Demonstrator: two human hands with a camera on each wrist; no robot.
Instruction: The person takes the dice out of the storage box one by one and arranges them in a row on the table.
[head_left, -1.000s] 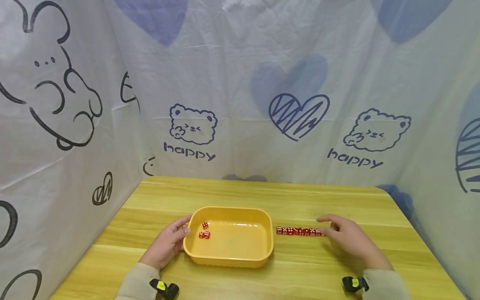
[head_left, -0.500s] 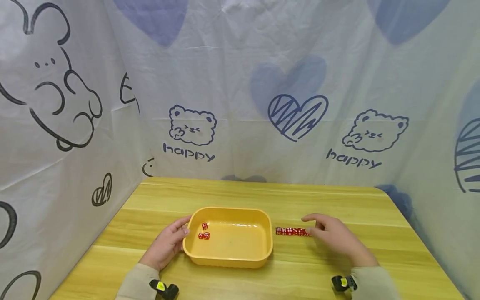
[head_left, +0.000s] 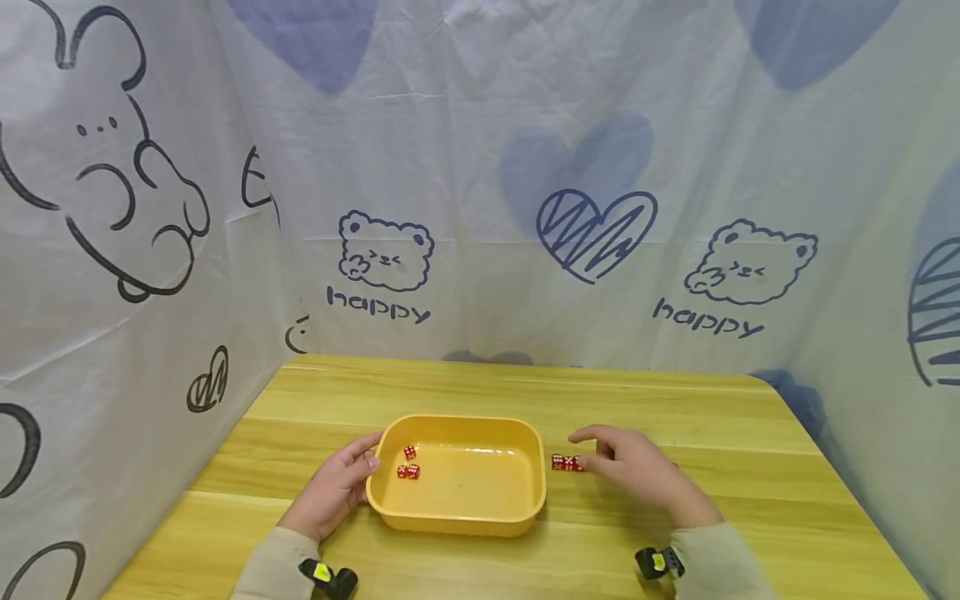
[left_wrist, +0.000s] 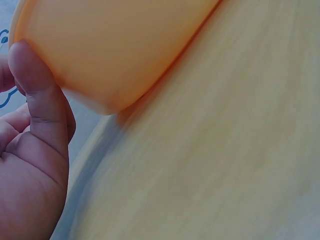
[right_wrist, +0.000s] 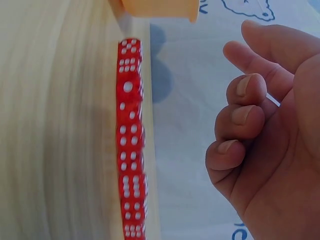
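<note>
A yellow plastic box (head_left: 459,525) stands on the table, with three red dice (head_left: 409,472) near its left end. My left hand (head_left: 330,492) holds the box's left side, thumb at the rim; in the left wrist view the thumb (left_wrist: 37,75) lies against the orange-looking wall. To the right of the box runs a straight row of several red dice with white pips (right_wrist: 131,135). My right hand (head_left: 637,471) is over this row, hiding most of it in the head view. Its thumb and index finger stand apart with nothing between them; the other fingers curl loosely.
The wood-grain table (head_left: 450,383) reaches back to a white cloth (head_left: 480,292) printed with hearts and bears. Another cloth wall (head_left: 150,333) borders the left side. Each wrist wears a black strap with a small camera (head_left: 330,579).
My right hand has slid left along the dice row, towards the box, covering more of the dice. The left hand and the box have stayed in place.
</note>
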